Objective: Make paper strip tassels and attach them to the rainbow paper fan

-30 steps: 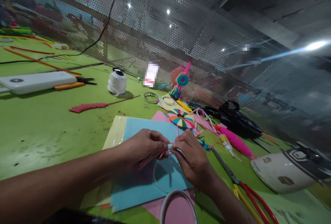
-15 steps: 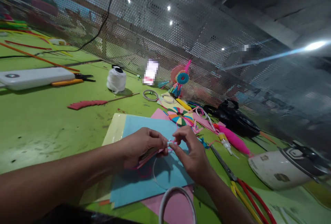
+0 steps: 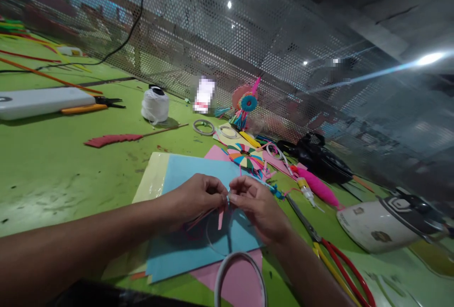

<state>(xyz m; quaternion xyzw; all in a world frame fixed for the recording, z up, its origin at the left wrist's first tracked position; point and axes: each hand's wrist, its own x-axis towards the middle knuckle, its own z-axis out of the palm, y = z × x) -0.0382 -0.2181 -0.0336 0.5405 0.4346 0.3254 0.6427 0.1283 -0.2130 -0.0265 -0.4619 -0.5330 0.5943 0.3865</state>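
Over a sheet of light blue paper (image 3: pixel 198 259), my two hands meet with fingertips together. My left hand (image 3: pixel 196 196) is closed on thin pink paper strips (image 3: pixel 220 219), one of which hangs below the fingers. My right hand (image 3: pixel 258 207) pinches a small pale blue piece (image 3: pixel 228 197) where the fingertips meet; its exact kind is too small to tell. A thin white line curves below the hands toward a roll of tape (image 3: pixel 222 274) at the front edge. The fingers partly hide what they hold.
Scissors (image 3: pixel 317 238) and a white-and-grey device (image 3: pixel 369 224) lie to the right, near a glue bottle (image 3: pixel 305 189). A striped paper disc (image 3: pixel 244 155) lies behind the hands. A spool of white thread (image 3: pixel 155 106), pliers (image 3: pixel 85 108) and a red paper piece on a stick (image 3: pixel 113 140) are left.
My right hand has shifted slightly left and its fingers have drawn together with the left fingertips. A pink strip now hangs visibly below them. The whole view has shifted slightly.
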